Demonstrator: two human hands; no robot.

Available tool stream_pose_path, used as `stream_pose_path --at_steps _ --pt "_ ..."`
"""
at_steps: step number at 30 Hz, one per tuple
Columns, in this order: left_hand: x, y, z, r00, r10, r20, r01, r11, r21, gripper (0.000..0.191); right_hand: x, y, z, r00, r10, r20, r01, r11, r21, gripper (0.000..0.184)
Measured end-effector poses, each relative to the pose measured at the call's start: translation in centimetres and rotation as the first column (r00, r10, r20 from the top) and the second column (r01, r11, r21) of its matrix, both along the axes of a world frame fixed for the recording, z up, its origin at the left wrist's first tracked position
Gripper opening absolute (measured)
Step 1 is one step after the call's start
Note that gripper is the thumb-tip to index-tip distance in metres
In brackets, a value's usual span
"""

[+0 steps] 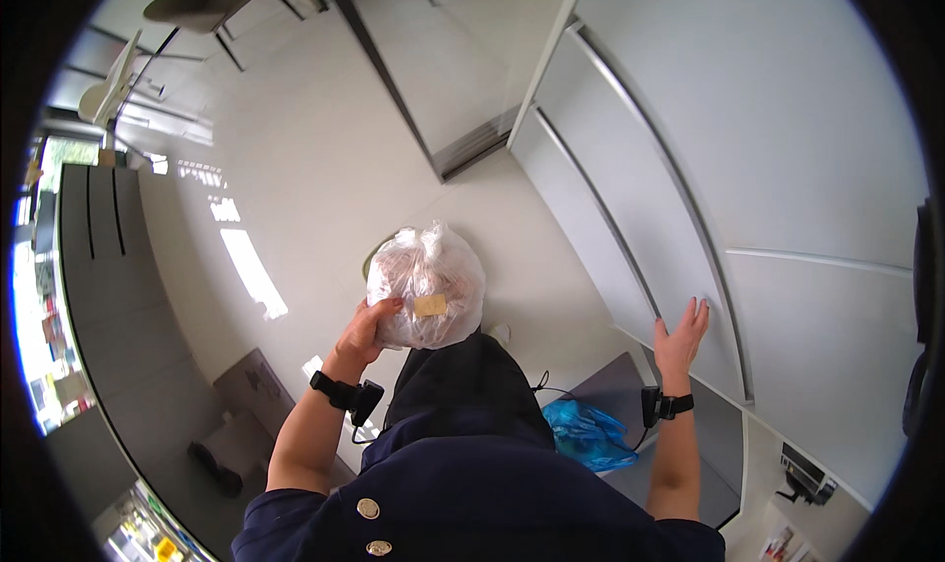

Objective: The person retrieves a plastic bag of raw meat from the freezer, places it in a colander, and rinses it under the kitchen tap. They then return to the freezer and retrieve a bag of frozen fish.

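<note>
A knotted, translucent white plastic bag [450, 267], rounded and full, rests in my left hand [363, 329]; the thumb lies on its near left side. A small yellowish label is stuck to the bag. Part of a pale green rim shows behind the bag's left edge; what it belongs to is hidden. My right hand [681, 338] is spread with nothing in it, at the grey front of a large drawer [635, 185]. Whether its fingertips touch that front I cannot tell. Both wrists wear black straps with small devices.
White and grey cabinet fronts with long metal handles [668, 156] line the right side. A blue plastic bag [590, 436] lies low beside me. Dark cabinets [133, 289] stand at left, chairs [199, 8] at the upper left. A dark-framed glass partition [391, 82] stands ahead.
</note>
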State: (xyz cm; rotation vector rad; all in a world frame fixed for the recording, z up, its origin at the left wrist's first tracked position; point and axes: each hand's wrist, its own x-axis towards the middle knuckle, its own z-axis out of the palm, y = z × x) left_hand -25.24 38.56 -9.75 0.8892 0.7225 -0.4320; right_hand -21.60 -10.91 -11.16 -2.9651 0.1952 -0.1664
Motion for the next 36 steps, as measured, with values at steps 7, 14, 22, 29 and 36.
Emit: stream_pose_path --at_steps 7,14,22,29,36 --pt "-0.7 -0.2 -0.8 0.993 0.093 -0.077 -0.084 0.991 0.105 0.057 6.1 7.4 -1.7 0.931 0.342 -0.132 -0.236 0.834 0.498 0.031" --pt "-0.1 0.0 -1.5 0.998 0.045 -0.031 -0.035 0.958 0.285 0.069 9.8 26.8 0.0 0.669 0.743 0.021 -0.468 0.4 0.788 0.039" --pt "-1.7 3.0 -5.7 0.981 -0.173 -0.082 0.192 0.866 0.462 0.074 11.8 31.2 -5.6 0.529 0.841 -0.115 -0.513 0.425 0.746 0.013" --pt "-5.0 4.2 -13.3 0.989 -0.064 -0.135 0.103 0.946 0.306 0.074 15.2 28.3 -25.1 0.386 0.648 -0.657 0.27 0.602 0.752 0.023" --pt "-8.4 0.1 -16.7 0.925 0.24 -0.295 -0.185 0.962 0.201 0.07 16.8 24.2 -52.4 0.39 0.379 -0.839 0.132 0.879 0.459 0.053"
